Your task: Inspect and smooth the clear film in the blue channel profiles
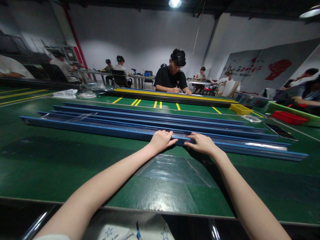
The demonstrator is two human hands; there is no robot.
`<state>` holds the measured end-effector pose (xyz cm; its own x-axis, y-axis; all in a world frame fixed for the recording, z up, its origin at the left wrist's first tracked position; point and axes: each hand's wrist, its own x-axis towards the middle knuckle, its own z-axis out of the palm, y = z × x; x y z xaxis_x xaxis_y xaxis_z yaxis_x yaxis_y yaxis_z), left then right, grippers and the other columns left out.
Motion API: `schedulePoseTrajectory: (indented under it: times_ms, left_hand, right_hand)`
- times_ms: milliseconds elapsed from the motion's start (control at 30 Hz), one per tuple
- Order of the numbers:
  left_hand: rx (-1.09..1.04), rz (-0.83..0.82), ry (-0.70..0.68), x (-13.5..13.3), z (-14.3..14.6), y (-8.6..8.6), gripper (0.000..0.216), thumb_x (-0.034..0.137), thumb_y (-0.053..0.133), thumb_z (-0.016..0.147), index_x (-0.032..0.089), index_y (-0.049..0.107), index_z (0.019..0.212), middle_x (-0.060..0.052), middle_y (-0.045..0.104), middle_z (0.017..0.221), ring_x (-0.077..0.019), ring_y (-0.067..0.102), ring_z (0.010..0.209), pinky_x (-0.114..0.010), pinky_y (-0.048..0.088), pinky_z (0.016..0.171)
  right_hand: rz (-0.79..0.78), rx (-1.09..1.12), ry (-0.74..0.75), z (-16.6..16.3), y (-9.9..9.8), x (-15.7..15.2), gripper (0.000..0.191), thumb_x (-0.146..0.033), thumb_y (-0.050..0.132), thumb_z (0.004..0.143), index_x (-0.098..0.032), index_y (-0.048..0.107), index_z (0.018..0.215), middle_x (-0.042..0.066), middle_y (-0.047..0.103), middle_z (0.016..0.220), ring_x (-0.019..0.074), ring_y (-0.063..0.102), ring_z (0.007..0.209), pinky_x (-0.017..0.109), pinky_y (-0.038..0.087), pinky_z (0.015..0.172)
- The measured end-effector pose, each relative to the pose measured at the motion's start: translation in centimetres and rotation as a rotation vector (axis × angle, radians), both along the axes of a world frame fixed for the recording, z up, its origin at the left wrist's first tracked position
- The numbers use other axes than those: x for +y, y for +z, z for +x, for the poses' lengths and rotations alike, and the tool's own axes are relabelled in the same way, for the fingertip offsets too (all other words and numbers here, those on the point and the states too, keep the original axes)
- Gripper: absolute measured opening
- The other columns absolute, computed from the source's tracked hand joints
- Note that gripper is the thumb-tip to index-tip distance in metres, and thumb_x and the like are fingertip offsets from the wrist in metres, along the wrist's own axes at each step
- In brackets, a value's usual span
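Several long blue channel-shaped strips lie side by side across the green table. The nearest blue strip (105,130) runs from the left to the far right. At its middle, my left hand (162,140) has its fingers curled over the strip, with the thumb against the near side. Just to the right, my right hand (200,143) grips the same strip, its fingers over the edge and thumb below. A small gap separates the two hands. Part of each hand's fingertips is hidden behind the strip's edge. Clear plastic sheeting (172,170) covers the tabletop below the hands.
Black and yellow strips (200,98) lie farther back, before a seated person (172,75) who is writing. At the right are a yellow tray (240,109), a red tray (289,117), a tape roll (250,118) and a phone (280,131). The table's near edge (175,213) crosses below my arms.
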<state>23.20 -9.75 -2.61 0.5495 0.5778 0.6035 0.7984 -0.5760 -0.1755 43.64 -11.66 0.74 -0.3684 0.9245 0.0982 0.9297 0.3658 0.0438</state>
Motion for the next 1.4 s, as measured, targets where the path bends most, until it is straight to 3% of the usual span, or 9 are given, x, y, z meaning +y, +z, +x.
schedulePoseTrajectory:
  times_ms: [500,733,1000,1400]
  left_hand:
    - [0.017,0.021,-0.01,0.1,-0.1,-0.3,0.036,0.046,0.036,0.084,0.016,0.054,0.076,-0.005,0.061,0.066,-0.0174,0.056,0.064,-0.027,0.034,0.056]
    - [0.024,0.037,-0.013,0.0,-0.2,-0.3,0.035,0.045,0.036,0.084,0.016,0.053,0.076,-0.005,0.061,0.067,-0.0175,0.056,0.064,-0.028,0.032,0.056]
    - [0.018,0.052,-0.003,0.0,0.0,-0.3,0.036,0.046,0.037,0.084,0.015,0.053,0.074,-0.005,0.061,0.067,-0.0179,0.055,0.065,-0.029,0.032,0.056]
    - [0.02,0.048,0.011,-0.2,-0.2,-0.4,0.036,0.047,0.037,0.084,0.015,0.053,0.075,-0.005,0.061,0.069,-0.0176,0.055,0.066,-0.029,0.031,0.058]
  right_hand:
    - [0.071,0.014,0.053,-2.6,-0.2,-0.2,0.044,-0.051,0.038,0.077,-0.024,0.055,0.107,0.006,0.058,0.106,0.0208,0.054,0.094,0.025,0.04,0.068]
    - [0.022,0.107,0.124,-1.5,-0.5,0.3,0.034,-0.041,0.038,0.081,-0.022,0.051,0.105,0.006,0.057,0.106,0.0183,0.052,0.095,0.025,0.038,0.072]
    - [0.104,0.199,0.139,-1.0,-0.1,0.2,0.016,-0.032,0.05,0.073,-0.019,0.05,0.082,0.003,0.055,0.08,0.0135,0.048,0.072,0.022,0.032,0.06]
    - [0.117,0.1,0.16,-1.3,0.3,0.4,0.011,-0.029,0.051,0.071,-0.019,0.049,0.075,0.002,0.056,0.075,0.0129,0.048,0.068,0.021,0.027,0.055]
